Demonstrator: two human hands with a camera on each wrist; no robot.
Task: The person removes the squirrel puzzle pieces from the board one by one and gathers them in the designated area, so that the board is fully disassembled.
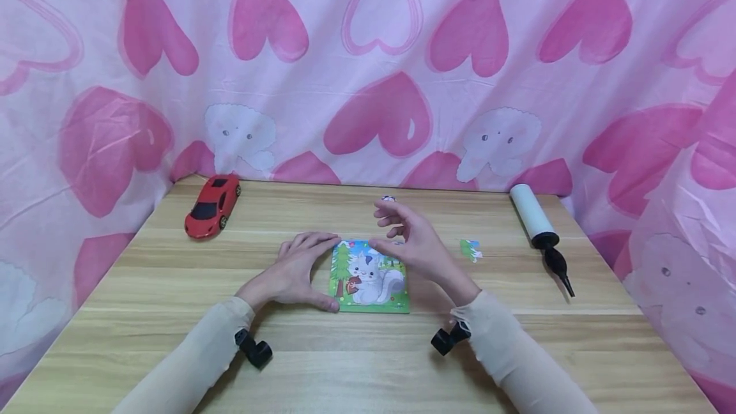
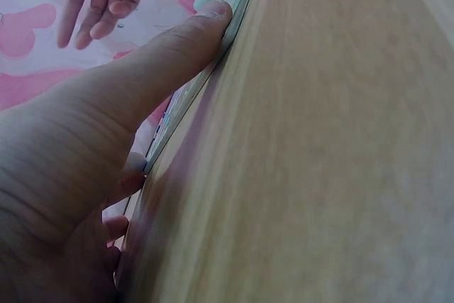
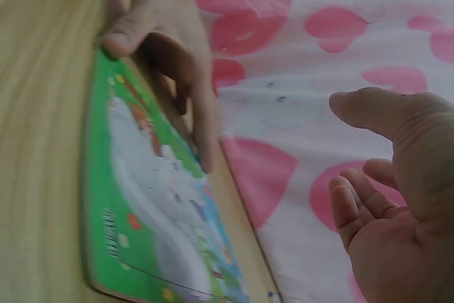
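A square jigsaw puzzle (image 1: 370, 289) with a squirrel picture lies on the wooden table, framed in green. My left hand (image 1: 290, 276) is spread along its left side, thumb at the near corner and index fingertip at the far one. In the left wrist view the thumb (image 2: 177, 51) touches the puzzle's edge. My right hand (image 1: 422, 245) hovers over the puzzle's far right part, fingers loosely bent, nothing between them. That hand (image 3: 404, 189) also looks bare in the right wrist view. It hides the puzzle's upper right corner. A loose puzzle piece (image 1: 470, 250) lies to its right.
A red toy car (image 1: 213, 206) stands at the back left. On the right lies a white hand pump (image 1: 535, 216) with a black nozzle. Another small piece (image 1: 388, 198) shows behind my right hand. A pink heart-patterned curtain (image 1: 374, 114) hangs along the table's back edge.
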